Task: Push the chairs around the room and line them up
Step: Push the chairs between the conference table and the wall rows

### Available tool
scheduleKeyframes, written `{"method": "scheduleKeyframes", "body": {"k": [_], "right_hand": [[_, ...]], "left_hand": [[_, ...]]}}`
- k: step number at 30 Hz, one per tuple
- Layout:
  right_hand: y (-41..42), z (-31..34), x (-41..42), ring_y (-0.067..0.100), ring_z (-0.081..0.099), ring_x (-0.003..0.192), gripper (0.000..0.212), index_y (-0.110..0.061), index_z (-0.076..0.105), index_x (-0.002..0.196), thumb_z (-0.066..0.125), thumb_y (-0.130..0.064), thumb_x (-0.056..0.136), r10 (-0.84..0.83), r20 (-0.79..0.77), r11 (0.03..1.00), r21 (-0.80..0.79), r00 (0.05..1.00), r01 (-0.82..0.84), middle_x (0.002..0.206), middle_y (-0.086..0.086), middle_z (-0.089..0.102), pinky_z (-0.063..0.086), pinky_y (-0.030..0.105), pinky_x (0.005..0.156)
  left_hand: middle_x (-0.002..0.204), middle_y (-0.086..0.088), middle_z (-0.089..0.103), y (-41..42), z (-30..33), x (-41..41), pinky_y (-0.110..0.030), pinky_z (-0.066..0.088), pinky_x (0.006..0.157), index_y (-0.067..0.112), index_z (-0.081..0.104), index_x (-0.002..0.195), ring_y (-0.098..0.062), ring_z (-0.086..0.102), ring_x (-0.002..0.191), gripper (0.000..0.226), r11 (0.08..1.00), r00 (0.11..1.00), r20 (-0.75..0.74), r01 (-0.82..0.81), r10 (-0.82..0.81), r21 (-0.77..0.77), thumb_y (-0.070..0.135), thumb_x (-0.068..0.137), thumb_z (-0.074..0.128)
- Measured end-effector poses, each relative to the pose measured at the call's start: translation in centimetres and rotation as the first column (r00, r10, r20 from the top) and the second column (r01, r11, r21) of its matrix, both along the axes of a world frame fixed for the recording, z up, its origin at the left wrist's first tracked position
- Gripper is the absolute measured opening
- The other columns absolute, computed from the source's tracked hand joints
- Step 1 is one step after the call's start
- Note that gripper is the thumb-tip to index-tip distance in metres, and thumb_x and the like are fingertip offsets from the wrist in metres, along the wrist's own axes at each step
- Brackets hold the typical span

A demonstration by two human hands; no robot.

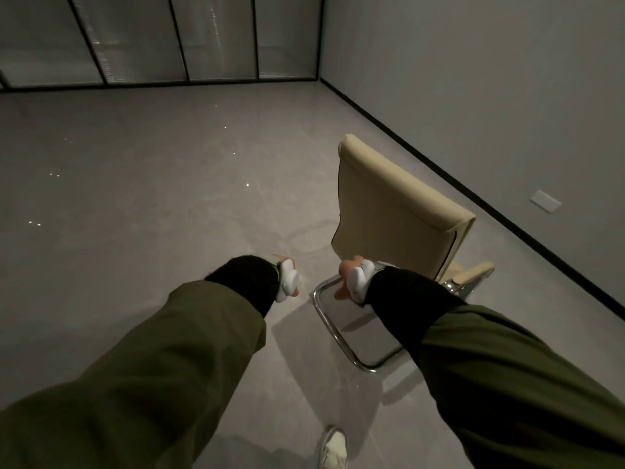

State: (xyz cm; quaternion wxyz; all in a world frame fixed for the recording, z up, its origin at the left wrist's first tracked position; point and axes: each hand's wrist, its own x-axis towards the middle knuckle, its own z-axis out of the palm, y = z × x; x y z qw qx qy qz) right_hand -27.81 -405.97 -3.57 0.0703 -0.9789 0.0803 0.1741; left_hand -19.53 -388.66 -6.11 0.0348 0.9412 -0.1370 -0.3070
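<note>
A cream padded chair (399,211) with a chrome sled base (333,328) stands on the floor right of centre, its backrest turned toward me and one armrest (475,274) showing at the right. Both my arms reach forward in olive sleeves with black cuffs. My left hand (287,277) hovers over bare floor left of the chair and holds nothing. My right hand (351,275) is at the lower left edge of the backrest, above the chrome base, fingers spread loosely. Whether it touches the chair is unclear. White bands cover the backs of both hands.
Glossy grey tile floor (152,198) stretches to the left and ahead. A glass partition wall (176,38) closes the far end. A grey wall with a dark skirting (439,170) runs along the right, close behind the chair. My light shoe (334,448) shows at the bottom.
</note>
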Motion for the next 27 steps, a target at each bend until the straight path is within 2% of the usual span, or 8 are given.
{"method": "scheduleKeyframes", "body": {"k": [2,5,9,13,18,22,25,27], "right_hand": [[-2.1,1.0,3.0,0.034,0.045,0.119,0.043,-0.017,0.050,0.117,0.063,-0.045,0.088,0.005,0.039,0.999,-0.041,0.999,-0.003,0.120,0.011,0.043,0.036,0.036,0.092],[-5.8,2.9,7.1,0.035,0.041,0.117,0.046,-0.020,0.045,0.111,0.067,-0.043,0.079,-0.002,0.049,0.998,-0.063,0.999,0.005,0.116,0.010,0.037,0.040,0.041,0.093],[-10.5,4.6,11.2,0.037,0.039,0.119,0.052,-0.014,0.044,0.121,0.068,-0.037,0.080,-0.006,0.142,0.995,-0.101,0.990,0.020,0.127,0.013,0.038,0.038,0.041,0.089],[-14.9,5.0,14.3,0.036,0.041,0.115,0.056,-0.014,0.045,0.120,0.072,-0.038,0.076,-0.030,0.218,0.987,-0.149,0.976,0.064,0.126,0.013,0.039,0.037,0.040,0.085],[-19.0,5.3,17.2,0.036,0.038,0.121,0.065,-0.015,0.045,0.129,0.072,-0.038,0.075,-0.132,0.267,0.974,-0.144,0.955,0.175,0.134,0.013,0.038,0.037,0.041,0.091],[-21.5,4.9,18.8,0.035,0.038,0.124,0.082,-0.018,0.039,0.137,0.080,-0.040,0.069,-0.265,0.222,0.937,-0.173,0.938,0.305,0.139,0.011,0.035,0.038,0.042,0.094],[-23.2,4.1,19.4,0.034,0.040,0.124,0.089,-0.020,0.035,0.140,0.083,-0.039,0.067,-0.352,0.183,0.912,-0.154,0.918,0.380,0.138,0.009,0.037,0.041,0.042,0.096],[-24.1,3.5,19.8,0.034,0.040,0.124,0.092,-0.021,0.034,0.141,0.083,-0.047,0.067,-0.431,0.141,0.886,-0.125,0.892,0.447,0.139,0.009,0.037,0.042,0.042,0.098]], "left_hand": [[0.094,-0.009,0.052,-2.0,1.1,2.4,-0.030,0.038,0.080,0.014,0.041,0.074,-0.021,0.048,0.083,0.039,1.000,0.999,0.039,0.003,-0.003,-0.005,0.034,0.091,0.069],[0.094,-0.008,0.045,-5.4,3.1,5.7,-0.028,0.032,0.080,0.017,0.032,0.074,-0.023,0.042,0.086,0.041,0.996,0.999,0.039,-0.022,0.025,-0.086,0.030,0.095,0.066],[0.102,-0.008,0.047,-9.7,4.9,10.4,-0.028,0.034,0.080,0.012,0.048,0.099,-0.024,0.049,0.090,0.029,0.993,0.994,0.107,-0.003,0.016,-0.120,0.029,0.092,0.069],[0.123,-0.009,0.043,-14.7,5.8,13.7,-0.036,0.039,0.091,0.013,0.046,0.119,-0.035,0.050,0.113,0.056,0.992,0.970,0.229,0.098,-0.077,-0.079,0.037,0.081,0.079],[0.123,-0.013,0.041,-19.7,6.9,17.2,-0.039,0.036,0.084,0.013,0.043,0.119,-0.039,0.046,0.120,0.057,0.974,0.949,0.286,0.177,-0.130,-0.144,0.038,0.080,0.076],[0.131,-0.015,0.037,-23.4,7.6,19.4,-0.044,0.039,0.092,0.015,0.039,0.130,-0.039,0.041,0.121,0.070,0.926,0.856,0.395,0.376,-0.334,-0.030,0.041,0.078,0.078],[0.141,-0.014,0.032,-25.9,7.9,21.5,-0.048,0.036,0.102,0.020,0.031,0.145,-0.038,0.035,0.130,0.082,0.887,0.812,0.424,0.460,-0.401,-0.044,0.035,0.079,0.078],[0.145,-0.013,0.030,-27.6,7.9,23.3,-0.049,0.034,0.103,0.022,0.028,0.148,-0.037,0.033,0.132,0.081,0.856,0.795,0.400,0.514,-0.456,-0.046,0.031,0.082,0.074]]}}
